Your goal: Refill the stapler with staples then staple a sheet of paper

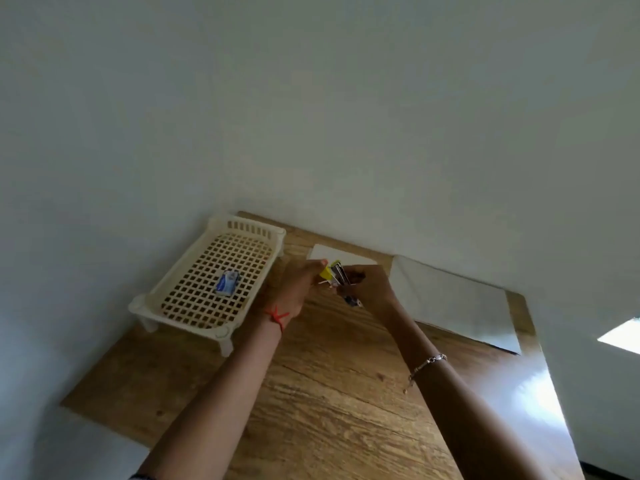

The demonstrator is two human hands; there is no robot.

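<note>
A small yellow stapler (331, 271) is held up over the far part of the wooden table (332, 393), with its metal magazine showing. My left hand (298, 289) grips its yellow end. My right hand (369, 284) pinches at the metal part, and something small and blue (351, 301) pokes out under that hand; I cannot tell what it is. A white sheet of paper (323, 252) lies behind the hands near the wall. A blue and white staple box (227, 282) rests in the cream tray (166, 296).
The cream lattice tray stands on short legs at the table's far left. A larger white sheet (457, 303) lies at the far right against the wall. The wall bounds the table's far side; the table edges drop off left and right.
</note>
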